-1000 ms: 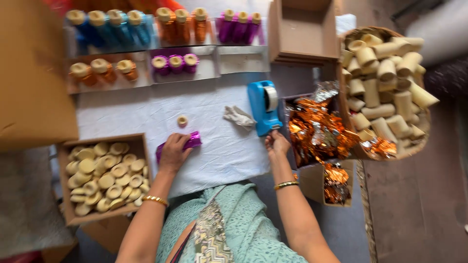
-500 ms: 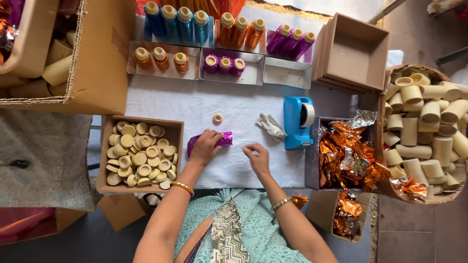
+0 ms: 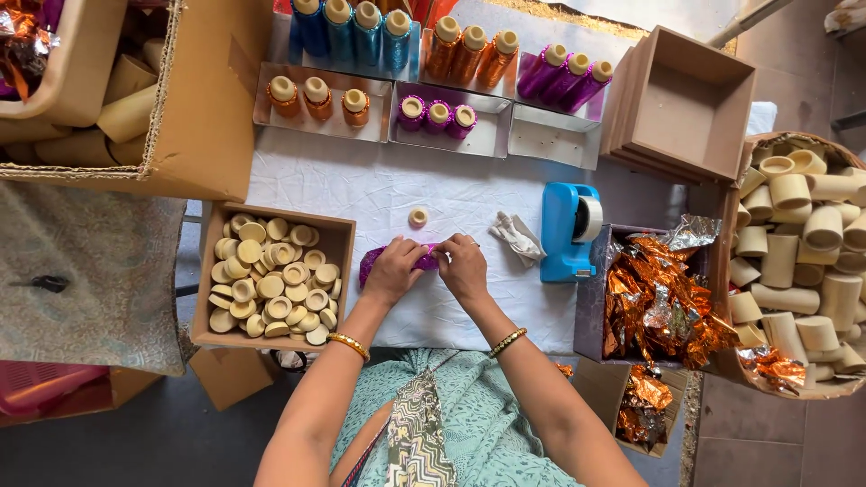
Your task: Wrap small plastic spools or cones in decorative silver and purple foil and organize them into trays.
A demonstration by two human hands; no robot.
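A purple glittery foil-wrapped spool (image 3: pixel 372 262) lies on the white cloth (image 3: pixel 361 194) in front of me. My left hand (image 3: pixel 395 268) covers its middle and grips it. My right hand (image 3: pixel 462 265) closes on its right end, fingers pinching the purple foil. A single cream cap (image 3: pixel 418 216) stands on the cloth just beyond my hands. A blue tape dispenser (image 3: pixel 568 231) sits to the right, with a crumpled white scrap (image 3: pixel 517 236) beside it.
A cardboard box of cream caps (image 3: pixel 271 280) is at the left. Trays hold orange spools (image 3: pixel 318 97) and purple spools (image 3: pixel 437 115); blue, orange and purple spools stand behind. Orange foil sheets (image 3: pixel 657 289), a basket of cream cones (image 3: pixel 803 252) and an empty cardboard box (image 3: pixel 681 99) lie at the right.
My right hand has come from the foil box side over to the purple spool and now grips its right end. The camera view has shifted, so the table appears further right.
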